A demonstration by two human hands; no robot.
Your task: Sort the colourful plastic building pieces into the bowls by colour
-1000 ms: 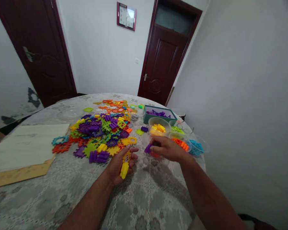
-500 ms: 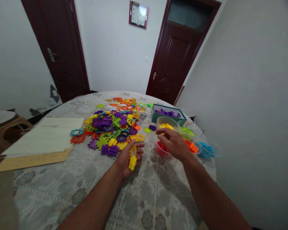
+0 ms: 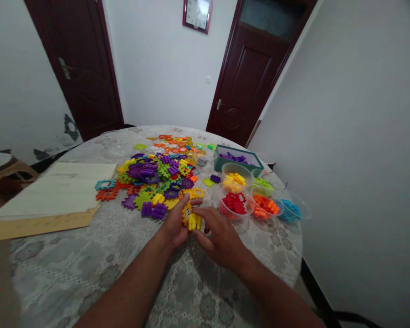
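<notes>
Yellow plastic building pieces (image 3: 194, 222) rest in my left hand (image 3: 176, 224), its thumb over a toothed piece and its palm turned inward. My right hand (image 3: 218, 232) has its fingers and thumb at the right side of these pieces, touching them or very close. Just beyond lies a heap of gear-shaped building pieces (image 3: 146, 173) in purple, green, yellow and orange. To the right of my right hand stand a clear bowl of red pieces (image 3: 235, 203) and a clear bowl of yellow pieces (image 3: 235, 178).
Farther right are bowls with orange pieces (image 3: 264, 206), blue pieces (image 3: 289, 210) and green pieces (image 3: 262, 184). Behind them sits a teal box (image 3: 222, 160) with purple pieces. Flat pale sheets (image 3: 61, 187) lie at the left on the patterned tablecloth (image 3: 89, 259).
My right hand has moved left and down from over the bowls to the yellow pieces in my left hand. The bowl of red pieces is now uncovered. The view has tilted slightly down.
</notes>
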